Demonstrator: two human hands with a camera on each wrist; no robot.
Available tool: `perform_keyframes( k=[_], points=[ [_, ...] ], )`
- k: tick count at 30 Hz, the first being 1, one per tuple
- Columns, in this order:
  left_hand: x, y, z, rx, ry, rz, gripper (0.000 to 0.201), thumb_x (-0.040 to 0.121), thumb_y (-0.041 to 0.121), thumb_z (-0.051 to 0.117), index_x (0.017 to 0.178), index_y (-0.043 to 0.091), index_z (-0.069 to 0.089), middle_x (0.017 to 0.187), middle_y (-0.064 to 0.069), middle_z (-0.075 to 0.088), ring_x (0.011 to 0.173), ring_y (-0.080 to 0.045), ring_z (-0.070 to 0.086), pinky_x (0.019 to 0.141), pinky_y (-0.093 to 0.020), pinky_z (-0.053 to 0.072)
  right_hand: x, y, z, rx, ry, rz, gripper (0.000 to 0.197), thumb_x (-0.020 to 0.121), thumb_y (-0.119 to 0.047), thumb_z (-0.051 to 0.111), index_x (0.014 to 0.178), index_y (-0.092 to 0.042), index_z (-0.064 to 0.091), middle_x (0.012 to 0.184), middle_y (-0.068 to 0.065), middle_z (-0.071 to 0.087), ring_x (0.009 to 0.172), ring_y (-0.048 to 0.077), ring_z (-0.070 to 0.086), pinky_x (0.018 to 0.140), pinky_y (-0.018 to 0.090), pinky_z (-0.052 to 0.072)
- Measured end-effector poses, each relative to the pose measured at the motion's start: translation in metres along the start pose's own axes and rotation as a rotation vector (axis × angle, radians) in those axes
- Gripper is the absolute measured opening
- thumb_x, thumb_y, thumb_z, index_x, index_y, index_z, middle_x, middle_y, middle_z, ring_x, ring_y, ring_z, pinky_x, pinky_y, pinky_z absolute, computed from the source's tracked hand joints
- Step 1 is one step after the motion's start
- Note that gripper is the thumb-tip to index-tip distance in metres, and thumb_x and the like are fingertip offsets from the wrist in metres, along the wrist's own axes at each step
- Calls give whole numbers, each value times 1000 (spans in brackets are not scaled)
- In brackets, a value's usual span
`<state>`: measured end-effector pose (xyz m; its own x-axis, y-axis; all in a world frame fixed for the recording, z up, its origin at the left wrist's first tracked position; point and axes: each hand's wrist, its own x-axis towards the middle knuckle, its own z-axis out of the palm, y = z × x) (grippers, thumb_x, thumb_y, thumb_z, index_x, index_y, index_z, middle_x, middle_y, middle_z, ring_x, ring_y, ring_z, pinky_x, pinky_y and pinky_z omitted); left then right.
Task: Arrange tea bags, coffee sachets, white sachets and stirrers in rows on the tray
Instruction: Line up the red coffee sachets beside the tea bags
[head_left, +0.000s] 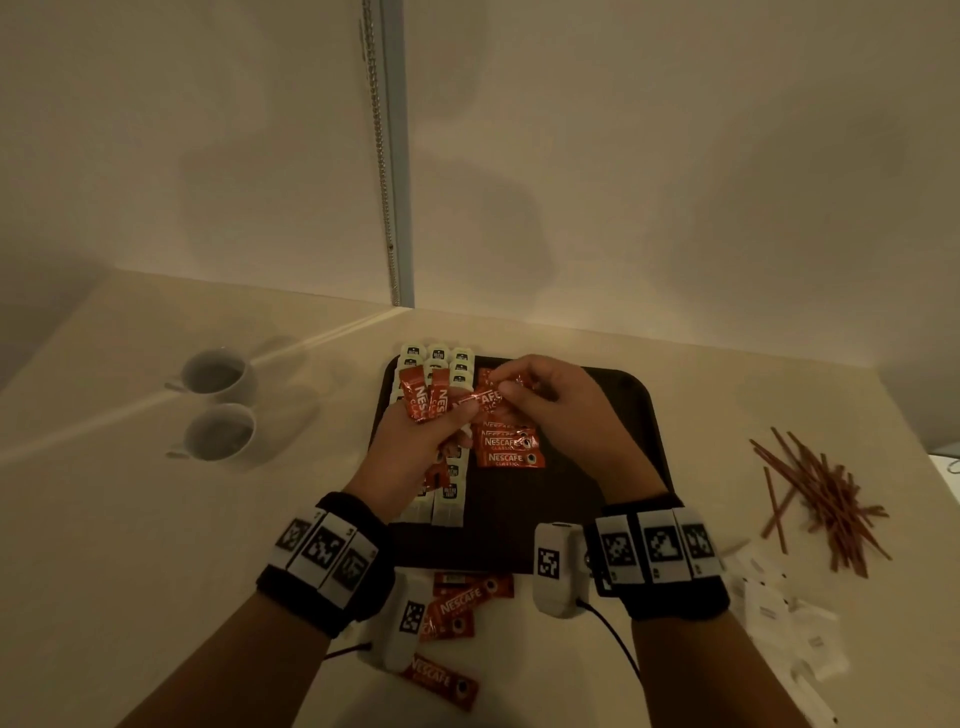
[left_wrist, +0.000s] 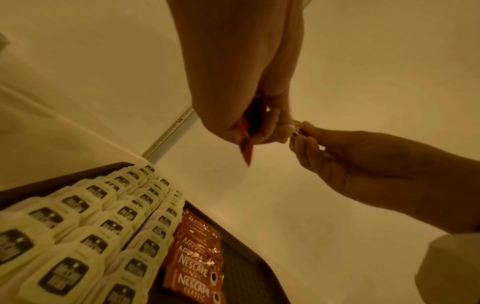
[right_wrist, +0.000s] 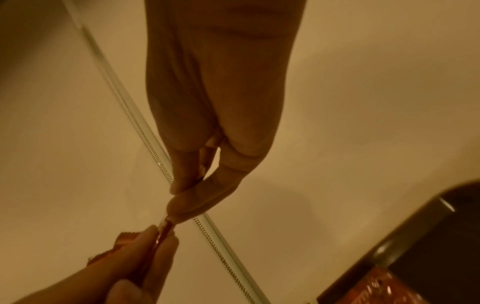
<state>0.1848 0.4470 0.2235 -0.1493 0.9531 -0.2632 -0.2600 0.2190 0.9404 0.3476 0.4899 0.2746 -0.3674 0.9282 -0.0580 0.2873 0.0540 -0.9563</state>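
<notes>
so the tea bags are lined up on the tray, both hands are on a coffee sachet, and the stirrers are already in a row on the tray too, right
Not quite. The head view shows the stirrers in a loose pile on the table, right of the tray, not in a row on it. The rest holds: the tea bags are lined up on the tray, and the left hand and right hand both hold a coffee sachet.

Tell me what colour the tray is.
Dark brown, nearly black; the tray shows best in the head view.
</notes>
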Motion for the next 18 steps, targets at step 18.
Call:
perform_keyframes(
  k=[18],
  points=[
    [-3, 5, -8, 171, 48, 17, 16, 90, 28, 62, 95, 13, 66, 55, 3, 61, 56, -19, 62, 43, -21, 41, 2, 50, -24, -48, -33, 38, 9, 87, -11, 61, 90, -19, 61, 100, 3, 65, 91, 13, 66, 74, 26, 56]
  ],
)
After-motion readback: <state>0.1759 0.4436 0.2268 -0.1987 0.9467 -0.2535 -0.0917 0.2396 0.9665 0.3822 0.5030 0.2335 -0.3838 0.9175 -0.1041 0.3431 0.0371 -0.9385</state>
